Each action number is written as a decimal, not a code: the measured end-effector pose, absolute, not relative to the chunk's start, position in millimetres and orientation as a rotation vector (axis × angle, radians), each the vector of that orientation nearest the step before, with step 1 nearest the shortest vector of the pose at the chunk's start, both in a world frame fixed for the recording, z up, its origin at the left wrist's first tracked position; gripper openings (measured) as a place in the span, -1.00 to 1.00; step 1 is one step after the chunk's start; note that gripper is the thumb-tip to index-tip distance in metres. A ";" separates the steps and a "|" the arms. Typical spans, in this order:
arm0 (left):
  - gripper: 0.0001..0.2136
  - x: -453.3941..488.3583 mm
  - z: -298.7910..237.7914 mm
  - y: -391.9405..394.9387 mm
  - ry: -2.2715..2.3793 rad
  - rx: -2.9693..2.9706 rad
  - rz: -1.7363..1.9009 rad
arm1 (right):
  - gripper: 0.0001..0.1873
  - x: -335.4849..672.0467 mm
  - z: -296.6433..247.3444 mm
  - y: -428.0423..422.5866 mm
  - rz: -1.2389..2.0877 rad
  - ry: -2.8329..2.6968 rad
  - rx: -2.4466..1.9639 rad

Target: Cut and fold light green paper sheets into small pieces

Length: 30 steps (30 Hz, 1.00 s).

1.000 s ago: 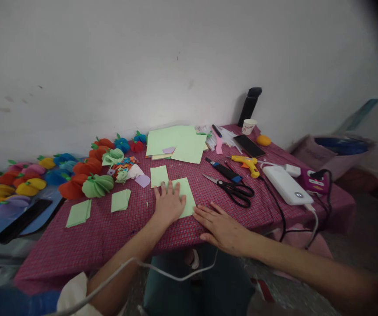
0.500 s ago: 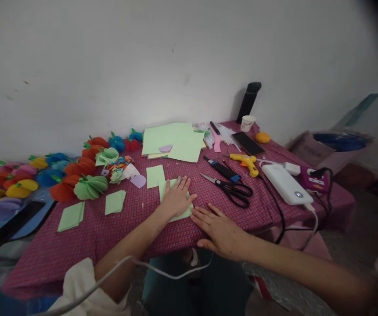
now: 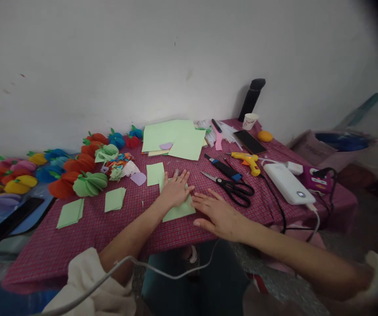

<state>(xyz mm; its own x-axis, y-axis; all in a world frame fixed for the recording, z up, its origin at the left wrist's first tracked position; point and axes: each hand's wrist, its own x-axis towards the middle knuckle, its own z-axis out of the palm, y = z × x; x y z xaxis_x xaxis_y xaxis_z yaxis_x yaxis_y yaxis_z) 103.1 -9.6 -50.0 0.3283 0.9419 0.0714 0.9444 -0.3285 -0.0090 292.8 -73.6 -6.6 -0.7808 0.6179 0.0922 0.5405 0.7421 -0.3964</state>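
My left hand (image 3: 174,191) lies open with fingers spread on a light green sheet of paper (image 3: 178,213), covering its middle. Just to the right, my right hand (image 3: 220,215) is open too, its fingertips by the sheet's right edge; whether they touch the paper I cannot tell. Another green paper piece (image 3: 155,174) sits beyond the left hand, partly under the sheet. Two small stacks of green paper, one nearer (image 3: 115,199) and one farther left (image 3: 70,213), rest on the checked cloth. Black-handled scissors (image 3: 231,188) lie beyond my right hand.
Larger green sheets (image 3: 185,139) lie by the wall. Colourful paper pumpkins (image 3: 80,164) crowd the left side. To the right are a utility knife (image 3: 223,168), a yellow glue gun (image 3: 246,161), a phone (image 3: 250,141), a white power bank (image 3: 287,184) with cables, and a paper cup (image 3: 250,121).
My right hand has shifted slightly, uncovering more of the sheet's lower right corner. The left hand stays on the paper, its fingers a little differently placed. The view has moved slightly.
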 end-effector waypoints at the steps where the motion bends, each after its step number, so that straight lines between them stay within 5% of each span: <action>1: -0.44 103.0 -50.2 -9.7 -1.794 -2.517 -0.082 | -0.40 289.4 -11.3 -70.8 0.492 -2.725 -0.924; 12: -0.39 101.9 -52.5 0.0 -1.849 -2.493 -0.136 | -0.28 297.1 -29.5 -92.2 0.524 -2.772 -0.890; 18: -0.45 98.8 -34.3 -2.5 -1.826 -2.274 -0.393 | -0.50 304.8 -5.4 -76.3 0.704 -2.697 -0.820; 23: -0.54 72.2 -13.1 -12.4 -1.987 -1.912 -0.646 | -0.55 283.8 -0.4 -13.7 0.769 -2.374 -1.203; 30: -0.78 82.4 -22.2 -57.6 -1.725 -2.416 -0.263 | -0.64 224.5 2.0 58.3 0.741 -2.414 -1.613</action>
